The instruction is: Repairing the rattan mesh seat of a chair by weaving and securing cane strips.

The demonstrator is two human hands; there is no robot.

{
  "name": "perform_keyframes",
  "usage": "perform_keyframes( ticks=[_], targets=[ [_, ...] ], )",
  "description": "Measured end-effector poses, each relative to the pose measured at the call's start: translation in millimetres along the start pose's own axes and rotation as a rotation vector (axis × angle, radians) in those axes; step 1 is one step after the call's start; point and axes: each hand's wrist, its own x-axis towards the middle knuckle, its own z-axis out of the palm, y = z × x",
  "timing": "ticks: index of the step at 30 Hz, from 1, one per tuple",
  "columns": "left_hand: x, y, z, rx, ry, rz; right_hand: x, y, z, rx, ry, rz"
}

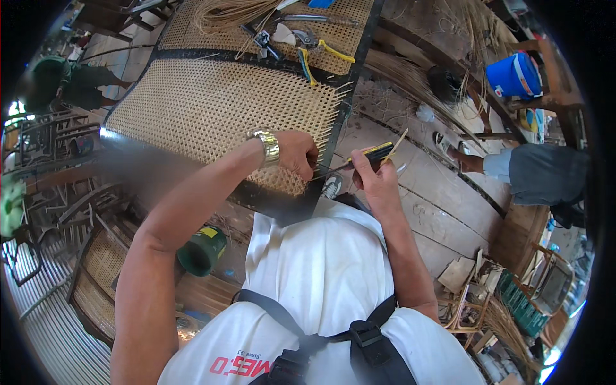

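Head view looked down on a person in a white shirt working at the edge of a woven cane panel point(205, 106) set in a dark frame. The left hand point(296, 154), with a metal wristwatch point(269, 146) on its wrist, lay curled against the lower right corner of the weave, fingers closed around the loose cane ends that stuck out along that edge. The right hand point(375, 179) was closed around a tool with a yellow and black handle point(375, 153), whose thin metal tip pointed left toward the left hand's fingers and met the cane ends there. A pale cane strip point(398, 142) rose from the right hand's grip, slanting up to the right.

Farther up the panel, on a second caned section, lay pliers with yellow handles point(324, 54), other metal hand tools and a bundle of loose cane strands point(224, 13). A green can point(202, 250) lay on its side below the left forearm. A blue bucket point(513, 76) stood at upper right, near another person's grey-clad leg point(545, 173) on the wooden floor.
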Motion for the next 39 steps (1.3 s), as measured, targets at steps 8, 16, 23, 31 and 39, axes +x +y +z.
perform_keyframes(
  ticks=[8, 16, 23, 31, 39],
  targets=[
    [2, -6, 1, -0.044, -0.001, 0.015, 3, -3, 3, -0.097, -0.056, -0.017],
    [-2, 1, 1, 0.001, 0.006, -0.007, 1, -11, 8, -0.113, -0.07, -0.007],
    [1, -9, 7, 0.038, 0.044, 0.076, -15, -40, 32, -0.65, -0.062, -0.26],
    [7, -25, 10, 0.023, 0.066, 0.136, -21, -36, 52, -0.603, -0.283, -0.406],
    [-5, -27, 10, -0.054, 0.07, 0.177, -23, -32, 48, -0.676, -0.318, -0.654]
  ],
)
